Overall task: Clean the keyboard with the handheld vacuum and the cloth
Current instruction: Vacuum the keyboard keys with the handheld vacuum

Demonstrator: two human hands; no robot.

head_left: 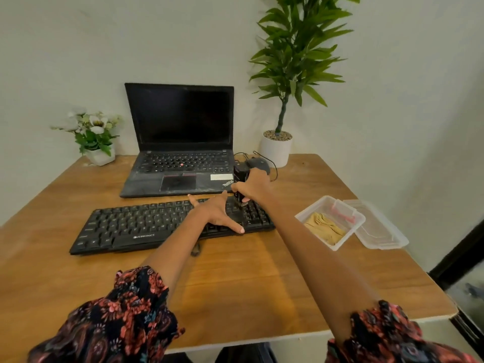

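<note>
A black keyboard (136, 226) lies across the middle of the wooden table (235, 284). My left hand (214, 213) rests flat on its right part, fingers spread and straight. My right hand (252, 187) grips a small black handheld vacuum (239, 176), held upright with its nozzle down on the keys near the keyboard's right end. A tan cloth (324, 227) lies crumpled in an open clear plastic box (306, 214) to the right of the keyboard.
An open black laptop (180, 153) stands behind the keyboard. A black mouse (259, 163) with its cable lies behind my right hand. The box lid (379, 231) lies at the table's right edge. A white flower pot (100, 155) and a tall potted plant (276, 150) stand at the back.
</note>
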